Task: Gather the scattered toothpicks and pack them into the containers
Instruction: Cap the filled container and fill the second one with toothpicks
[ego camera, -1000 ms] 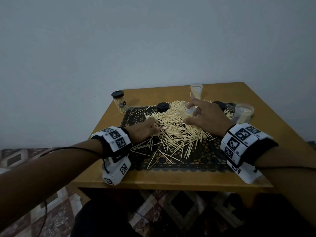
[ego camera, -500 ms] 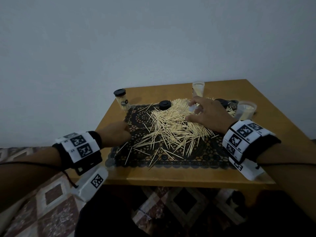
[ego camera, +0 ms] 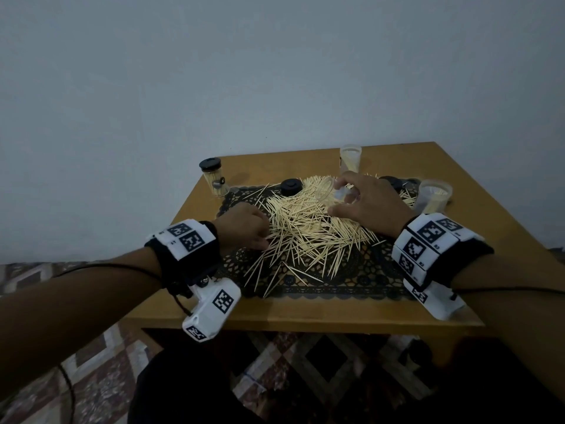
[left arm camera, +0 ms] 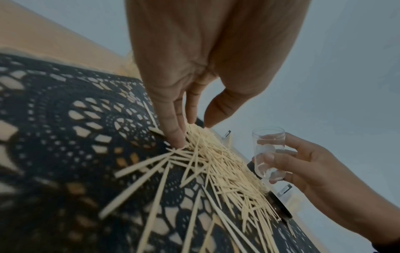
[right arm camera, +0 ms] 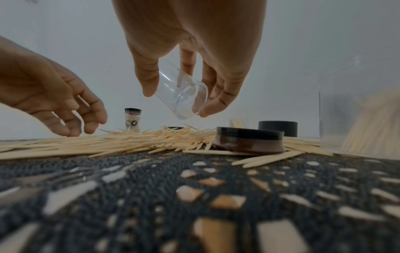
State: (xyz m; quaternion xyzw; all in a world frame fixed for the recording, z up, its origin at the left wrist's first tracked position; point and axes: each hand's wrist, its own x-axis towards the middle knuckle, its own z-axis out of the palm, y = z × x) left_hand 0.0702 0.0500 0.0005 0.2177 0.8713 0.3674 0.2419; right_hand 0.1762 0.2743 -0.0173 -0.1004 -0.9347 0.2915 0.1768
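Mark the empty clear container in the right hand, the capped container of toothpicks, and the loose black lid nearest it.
empty clear container (right arm camera: 181,95), right wrist view, on its clear wall
capped container (ego camera: 215,182), head view, on its clear body
loose black lid (ego camera: 291,186), head view, on its top

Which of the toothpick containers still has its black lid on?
The container at the far left, beside the mat; the other three are open.

Left hand (ego camera: 244,226) low, forearm reaching in from the left, fingers (left arm camera: 173,126) pointing down with tips at surface level; looks like nothing gripped, though the fingertips are partly hidden. Right hand (ego camera: 371,206) raised, wrist bent down, thumb and fingers (right arm camera: 216,95) curled in a pinch-style hold.
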